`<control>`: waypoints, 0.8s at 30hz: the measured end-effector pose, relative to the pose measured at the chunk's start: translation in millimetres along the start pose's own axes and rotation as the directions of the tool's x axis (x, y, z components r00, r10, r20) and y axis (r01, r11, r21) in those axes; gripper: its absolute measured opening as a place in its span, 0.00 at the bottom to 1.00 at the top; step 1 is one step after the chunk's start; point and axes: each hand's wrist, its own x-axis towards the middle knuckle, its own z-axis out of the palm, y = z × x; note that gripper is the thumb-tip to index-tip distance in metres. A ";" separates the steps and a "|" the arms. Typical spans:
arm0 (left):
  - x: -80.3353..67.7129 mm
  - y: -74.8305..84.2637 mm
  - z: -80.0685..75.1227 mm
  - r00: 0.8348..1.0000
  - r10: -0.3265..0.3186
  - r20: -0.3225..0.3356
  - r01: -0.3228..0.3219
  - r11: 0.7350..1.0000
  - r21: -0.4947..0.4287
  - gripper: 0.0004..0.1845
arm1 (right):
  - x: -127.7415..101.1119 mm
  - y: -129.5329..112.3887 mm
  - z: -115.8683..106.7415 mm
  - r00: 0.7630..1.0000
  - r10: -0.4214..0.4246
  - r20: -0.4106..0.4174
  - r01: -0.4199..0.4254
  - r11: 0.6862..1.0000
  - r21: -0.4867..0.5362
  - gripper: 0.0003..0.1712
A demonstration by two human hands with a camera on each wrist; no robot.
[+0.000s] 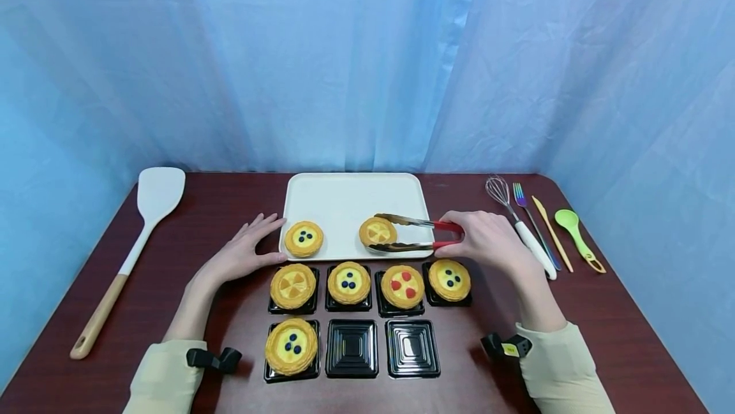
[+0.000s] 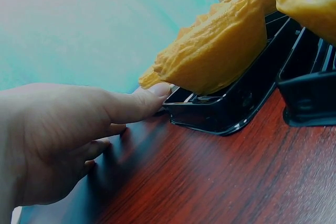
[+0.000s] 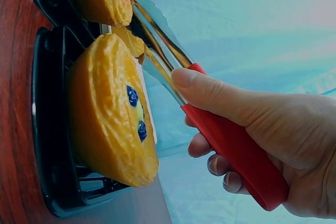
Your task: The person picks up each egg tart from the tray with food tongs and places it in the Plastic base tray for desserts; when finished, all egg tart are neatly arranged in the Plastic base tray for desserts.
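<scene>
My right hand (image 1: pixel 488 238) grips red-handled metal tongs (image 3: pixel 231 156). Their tips lie on either side of a tart with yellow fruit wedges (image 1: pixel 379 231) on the white tray (image 1: pixel 356 194). At the tray's left edge, my left hand (image 1: pixel 244 258) spreads its fingers, thumb and fingertips near or against the rim. Beside that hand on the tray is a blueberry tart (image 1: pixel 304 238). In the left wrist view the thumb (image 2: pixel 149 98) reaches close to a black plastic base; contact with the tray is hidden there. A blueberry-topped tart (image 3: pixel 113 114) fills the right wrist view.
Tarts, including a raspberry one (image 1: pixel 402 287), sit on black bases before the tray. Two black bases (image 1: pixel 352 349) hold nothing. A white spatula (image 1: pixel 134 248) lies left; a whisk (image 1: pixel 519 226), fork (image 1: pixel 534 222), knife (image 1: pixel 552 234) and green spoon (image 1: pixel 579 240) lie right.
</scene>
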 end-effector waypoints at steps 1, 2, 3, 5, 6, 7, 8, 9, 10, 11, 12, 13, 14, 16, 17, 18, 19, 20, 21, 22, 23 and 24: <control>-0.2 0.0 0.2 1.000 0.000 0.001 0.000 1.000 -0.002 0.46 | -0.2 0.0 0.1 1.000 0.001 0.000 -0.001 1.000 0.000 0.35; -0.4 -0.2 0.3 1.000 0.001 0.000 -0.001 1.000 -0.002 0.46 | -0.4 0.0 0.3 1.000 0.002 0.000 -0.002 1.000 0.000 0.35; -0.6 -0.4 0.6 1.000 0.001 -0.001 -0.001 1.000 -0.002 0.46 | -0.5 -0.1 0.5 1.000 0.002 -0.001 -0.002 1.000 0.000 0.34; -1.0 -0.9 1.2 1.000 0.000 -0.003 0.000 1.000 -0.003 0.46 | -0.8 -0.5 0.8 1.000 0.003 0.000 -0.003 1.000 0.001 0.34; -1.1 -1.1 1.4 1.000 0.001 -0.003 -0.001 1.000 -0.002 0.46 | -1.0 -0.7 0.8 1.000 0.003 0.000 -0.003 1.000 0.002 0.34; -1.2 -1.3 1.6 1.000 0.001 -0.002 -0.001 1.000 -0.003 0.46 | -1.1 -0.8 0.8 1.000 0.004 0.001 -0.004 1.000 0.004 0.34; -1.2 -1.5 1.6 1.000 0.001 -0.002 -0.001 1.000 -0.003 0.46 | -1.2 -1.0 0.7 1.000 0.005 0.002 -0.005 1.000 0.005 0.34; -1.2 -1.6 1.4 1.000 0.001 -0.002 -0.001 1.000 -0.004 0.46 | -1.2 -1.1 0.6 1.000 0.007 0.002 -0.007 1.000 0.005 0.34; -1.1 -1.6 1.1 1.000 0.001 -0.001 -0.001 1.000 -0.005 0.46 | -1.3 -1.1 0.5 1.000 0.008 0.003 -0.008 1.000 0.004 0.34; -0.9 -1.5 0.7 1.000 0.002 -0.001 -0.002 1.000 -0.005 0.46 | -1.3 -1.1 0.3 1.000 0.008 0.002 -0.008 1.000 0.004 0.34; -0.8 -1.5 0.3 1.000 0.003 -0.001 -0.003 1.000 -0.006 0.46 | -1.1 -1.1 0.1 1.000 0.007 0.000 -0.007 1.000 0.003 0.34; -0.7 -1.5 0.0 1.000 0.004 -0.002 -0.004 1.000 -0.007 0.46 | -1.0 -1.0 -0.2 1.000 0.008 0.000 -0.008 1.000 0.002 0.34; -0.5 -1.4 -0.3 1.000 0.004 -0.003 -0.004 1.000 -0.007 0.46 | -0.8 -1.0 -0.3 1.000 0.008 -0.001 -0.008 1.000 0.001 0.34; -0.2 -1.1 -0.5 1.000 0.007 -0.006 -0.007 1.000 -0.006 0.46 | -0.6 -0.9 -0.6 1.000 0.006 -0.003 -0.006 1.000 -0.001 0.34; 0.0 -0.9 -0.4 1.000 0.008 -0.007 -0.008 1.000 -0.005 0.46 | -0.5 -0.7 -0.7 1.000 0.007 -0.004 -0.007 1.000 -0.001 0.34; 0.1 -0.8 -0.1 1.000 0.009 -0.008 -0.009 1.000 -0.003 0.46 | -0.4 -0.6 -0.6 1.000 0.007 -0.004 -0.007 1.000 -0.001 0.34; 0.2 -0.6 0.2 1.000 0.009 -0.009 -0.009 1.000 -0.002 0.46 | -0.5 -0.5 -0.6 1.000 0.007 -0.004 -0.007 1.000 0.000 0.34; 0.2 -0.5 0.5 1.000 0.008 -0.010 -0.008 1.000 -0.001 0.46 | -0.5 -0.4 -0.4 1.000 0.006 -0.004 -0.006 1.000 0.001 0.34; 0.2 -0.5 0.8 1.000 0.008 -0.011 -0.008 1.000 0.000 0.46 | -0.6 -0.4 -0.2 1.000 0.006 -0.005 -0.006 1.000 0.002 0.34; 0.2 -0.6 1.1 1.000 0.008 -0.011 -0.008 1.000 0.001 0.46 | -0.7 -0.3 0.2 1.000 0.006 -0.004 -0.006 1.000 0.003 0.34; 0.0 -0.9 1.4 1.000 0.008 -0.010 -0.008 1.000 0.002 0.46 | -0.9 -0.3 0.7 1.000 0.007 -0.004 -0.007 1.000 0.004 0.34; -0.2 -1.2 1.7 1.000 0.008 -0.011 -0.008 1.000 0.002 0.46 | -1.2 -0.5 1.2 1.000 0.007 -0.004 -0.007 1.000 0.006 0.34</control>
